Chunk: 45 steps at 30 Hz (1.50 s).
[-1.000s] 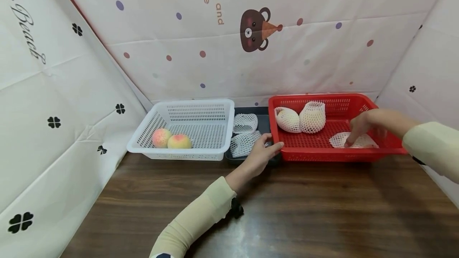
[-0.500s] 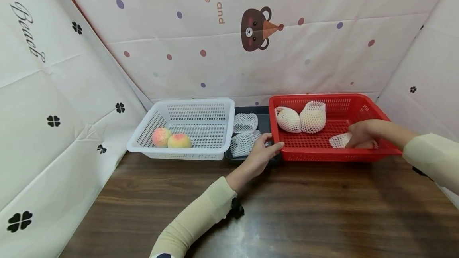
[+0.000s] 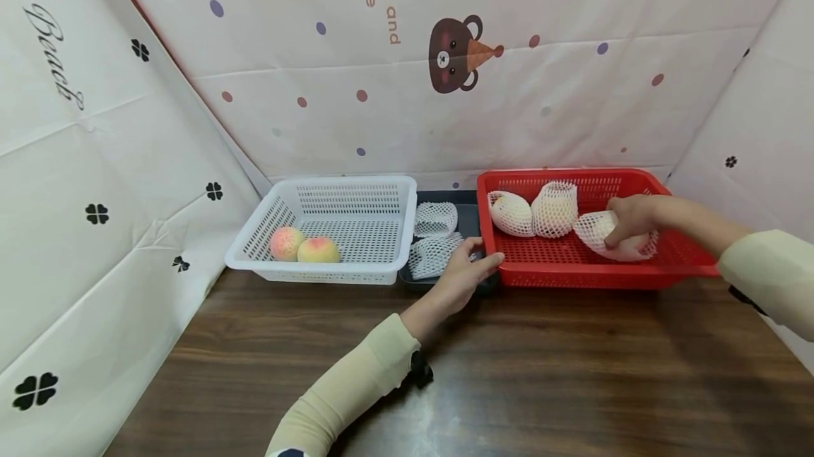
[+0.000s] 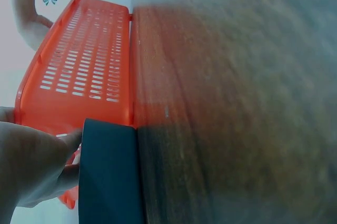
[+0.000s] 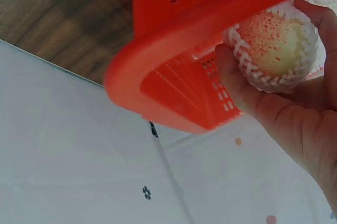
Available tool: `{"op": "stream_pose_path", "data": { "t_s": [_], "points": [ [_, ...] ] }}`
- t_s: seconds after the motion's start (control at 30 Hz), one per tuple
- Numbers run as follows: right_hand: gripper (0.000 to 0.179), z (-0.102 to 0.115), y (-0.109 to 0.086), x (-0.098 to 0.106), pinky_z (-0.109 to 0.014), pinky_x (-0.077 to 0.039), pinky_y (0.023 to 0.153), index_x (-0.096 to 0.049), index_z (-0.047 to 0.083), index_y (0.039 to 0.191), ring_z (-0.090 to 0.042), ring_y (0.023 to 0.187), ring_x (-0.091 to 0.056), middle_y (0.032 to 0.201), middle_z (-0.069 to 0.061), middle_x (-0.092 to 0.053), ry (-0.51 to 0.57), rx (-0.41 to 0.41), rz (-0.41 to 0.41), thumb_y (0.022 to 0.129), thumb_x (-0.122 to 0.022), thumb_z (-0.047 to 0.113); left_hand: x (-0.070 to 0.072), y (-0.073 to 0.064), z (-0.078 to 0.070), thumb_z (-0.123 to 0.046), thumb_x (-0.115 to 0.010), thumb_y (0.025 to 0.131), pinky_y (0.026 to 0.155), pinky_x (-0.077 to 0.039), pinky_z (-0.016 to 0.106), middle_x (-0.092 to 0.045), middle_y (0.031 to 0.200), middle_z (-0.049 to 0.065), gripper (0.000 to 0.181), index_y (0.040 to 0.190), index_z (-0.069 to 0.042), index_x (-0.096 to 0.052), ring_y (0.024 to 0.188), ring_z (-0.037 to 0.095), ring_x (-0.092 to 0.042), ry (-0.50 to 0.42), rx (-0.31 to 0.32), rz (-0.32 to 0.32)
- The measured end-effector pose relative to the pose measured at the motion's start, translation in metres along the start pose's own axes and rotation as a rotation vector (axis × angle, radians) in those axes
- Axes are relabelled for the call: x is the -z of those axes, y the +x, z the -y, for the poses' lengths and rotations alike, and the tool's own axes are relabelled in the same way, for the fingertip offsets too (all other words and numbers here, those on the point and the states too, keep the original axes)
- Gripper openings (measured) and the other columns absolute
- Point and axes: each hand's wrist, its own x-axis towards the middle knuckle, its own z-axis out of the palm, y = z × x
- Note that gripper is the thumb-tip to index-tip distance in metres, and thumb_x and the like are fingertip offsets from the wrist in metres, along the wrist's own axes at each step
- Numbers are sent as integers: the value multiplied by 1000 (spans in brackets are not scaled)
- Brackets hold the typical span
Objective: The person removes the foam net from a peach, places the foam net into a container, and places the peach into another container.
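Inside the right part of the red basket (image 3: 585, 275), my right hand (image 3: 636, 214) holds a peach (image 5: 271, 45) in a white foam net (image 3: 598, 232). The right wrist view shows thumb and fingers round its sides, with the peach's red-speckled, yellowish skin bare at the net's open end. My left hand (image 3: 459, 275) grips the red basket's left rim at the near corner; part of its fingers is hidden in the left wrist view. Two more net-wrapped round fruits, one (image 3: 511, 214) and another (image 3: 555, 210), sit at the basket's left side.
A white basket (image 3: 318, 268) with two bare peaches (image 3: 318, 250) stands at the left. Between the baskets, a dark tray (image 3: 468, 218) carries foam nets (image 3: 434, 256). Patterned cloth walls (image 3: 356, 118) enclose the wooden table (image 3: 540, 372) at the back and sides.
My right hand has closed round the netted peach and raised it slightly, moving it up and left from the basket's near right area. The left hand stays on the rim.
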Motion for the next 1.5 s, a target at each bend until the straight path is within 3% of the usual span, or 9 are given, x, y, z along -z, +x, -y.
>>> {"op": "stream_pose_path", "data": {
  "t_s": [0.17, 0.37, 0.7, 0.77, 0.87, 1.0, 1.23, 1.37, 1.5],
  "points": [
    [66, 5, -5, 5, -36, -41, 68, -32, -9, 110, -26, 78, -47, 86, -14, -48, 77, 26, -64, 83, -81, 26, 1, 1, 2, -5, -68, 96, 102, -52, 36, -43, 148, 23, 48, 139, 3, -49, 117, 21, -62, -11, -3, 5],
    [68, 12, -10, 11, -35, -41, 64, -30, -8, 117, -22, 72, -45, 80, -9, -44, 80, 55, -86, 83, -79, 25, 1, 1, 2, -5, -70, 95, 102, -53, 37, -45, 147, 22, 41, 134, -3, -54, 117, 21, -62, -6, 2, -8],
    [68, 34, -17, 15, -35, -49, 58, -46, -1, 129, -22, 72, -52, 101, -15, -58, 78, 115, -144, 79, -83, 24, 1, 1, 1, -6, -70, 95, 101, -53, 36, -44, 147, 21, 50, 140, 1, -49, 116, 20, -62, 0, 7, -2],
    [69, 38, -18, 13, -38, -51, 60, -49, 1, 130, -24, 75, -55, 105, -15, -60, 53, 129, -158, 77, -85, 24, 1, 1, 0, -6, -71, 95, 100, -54, 35, -47, 144, 18, 48, 139, -1, -51, 116, 20, -63, 2, 12, -9],
    [70, 44, -22, 11, -46, -55, 71, -54, 4, 130, -30, 92, -60, 112, -18, -64, -13, 145, -191, 72, -87, 26, 1, 2, 0, -5, -72, 94, 100, -54, 35, -51, 139, 14, 48, 138, -1, -52, 114, 20, -63, -5, 25, -17],
    [70, 51, -29, 11, -56, -55, 82, -57, 6, 132, -38, 106, -60, 121, -24, -63, -55, 159, -212, 72, -87, 27, 1, 2, -1, -4, -72, 94, 100, -54, 35, -51, 140, 16, 52, 140, 2, -50, 113, 21, -64, -12, 34, -4],
    [74, 65, -40, 11, -55, -56, 81, -56, 10, 135, -38, 109, -59, 125, -22, -62, -23, 172, -228, 71, -88, 29, 9, -1, -5, -6, -71, 95, 100, -54, 36, -48, 145, 19, 52, 142, -1, -47, 120, 26, -63, -9, 35, 50],
    [77, 79, -48, 10, -51, -57, 80, -53, 10, 137, -33, 105, -61, 124, -18, -62, 16, 204, -257, 72, -88, 32, 17, -8, -10, -5, -68, 97, 99, -55, 38, -50, 140, 17, 53, 144, -1, -44, 122, 32, -62, 85, -40, 69],
    [82, 97, -53, 8, -41, -57, 75, -44, 8, 139, -23, 95, -61, 117, -13, -62, 101, 220, -272, 74, -87, 32, 27, -20, -19, -5, -62, 100, 97, -56, 38, -49, 146, 19, 51, 146, -5, -41, 124, 35, -61, 317, -179, 84]
  ]
}}
